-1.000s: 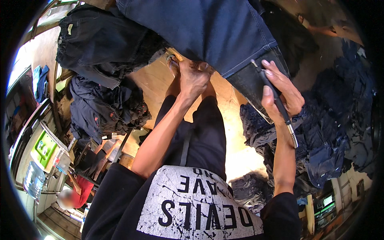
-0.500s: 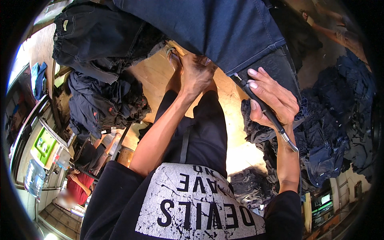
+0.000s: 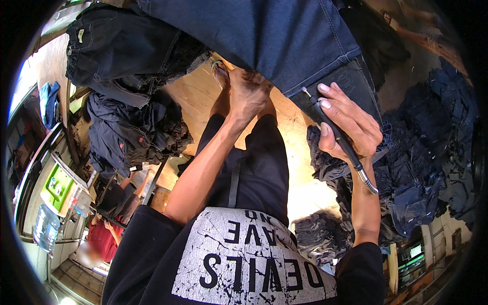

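Observation:
Dark blue denim shorts (image 3: 264, 40) are stretched over a dark flat board (image 3: 351, 86) in front of me. My left hand (image 3: 249, 96) is closed on the lower edge of the denim, its fingertips partly hidden beneath the cloth. In my right hand (image 3: 351, 122) is a slim black rotary tool handpiece (image 3: 333, 129), held like a pen, with a small pale tip and a coiled metal spring at its rear. The tip is close to the stitched hem; I cannot tell whether it touches the cloth.
Black shorts (image 3: 122, 51) and a heap of dark garments (image 3: 132, 127) lie to the left. More dark clothing (image 3: 412, 147) is piled on the right. A green tray (image 3: 57, 188) and a water bottle (image 3: 46, 229) are at far left, near a person in red (image 3: 101, 239).
The handpiece tip has shifted slightly up and to the right along the hem, moving with my right hand. My left hand keeps its hold on the denim.

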A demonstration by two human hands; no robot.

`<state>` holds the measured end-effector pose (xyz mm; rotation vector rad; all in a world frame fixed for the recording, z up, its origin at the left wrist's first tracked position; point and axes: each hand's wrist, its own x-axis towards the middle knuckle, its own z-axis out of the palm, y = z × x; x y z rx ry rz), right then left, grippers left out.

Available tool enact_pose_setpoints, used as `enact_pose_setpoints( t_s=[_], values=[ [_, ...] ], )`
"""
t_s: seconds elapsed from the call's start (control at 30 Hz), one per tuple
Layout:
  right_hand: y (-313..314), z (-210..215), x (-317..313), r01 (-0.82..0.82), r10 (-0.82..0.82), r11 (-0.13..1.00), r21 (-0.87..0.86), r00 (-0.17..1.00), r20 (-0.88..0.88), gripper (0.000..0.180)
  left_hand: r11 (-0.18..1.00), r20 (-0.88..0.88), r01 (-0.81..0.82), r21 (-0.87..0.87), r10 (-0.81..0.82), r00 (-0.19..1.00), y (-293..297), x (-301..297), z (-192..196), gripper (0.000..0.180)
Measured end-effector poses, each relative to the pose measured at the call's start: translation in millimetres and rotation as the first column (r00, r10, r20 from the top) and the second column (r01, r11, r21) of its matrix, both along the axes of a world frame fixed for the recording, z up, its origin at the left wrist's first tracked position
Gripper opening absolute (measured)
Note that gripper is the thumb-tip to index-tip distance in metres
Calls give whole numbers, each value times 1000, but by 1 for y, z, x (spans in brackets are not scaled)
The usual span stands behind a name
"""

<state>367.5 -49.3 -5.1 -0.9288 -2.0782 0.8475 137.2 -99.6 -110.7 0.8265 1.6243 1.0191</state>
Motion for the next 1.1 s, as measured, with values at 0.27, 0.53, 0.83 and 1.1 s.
enact_pose_setpoints(
  t_s=[0.27, 0.53, 0.83, 1.1],
  values=[
    [0, -1, 1, 33, -33, 999, -5, 999, -13, 28, 996, 32, -48, 79, 46, 998, 4, 4, 9, 11],
    [0, -2, 4, 66, -66, 998, -2, 998, -2, 30, 996, -10, -36, 80, 37, 999, 7, 5, 14, 21],
    [0, -1, 7, 102, -102, 995, -11, 994, 38, 31, 995, -16, 1, 104, 1, 1000, 7, 3, 11, 15],
    [1, -3, 8, 161, -162, 987, 28, 986, 43, 33, 994, -16, 35, 107, -34, 999, 6, 1, 7, 17]
  ],
)
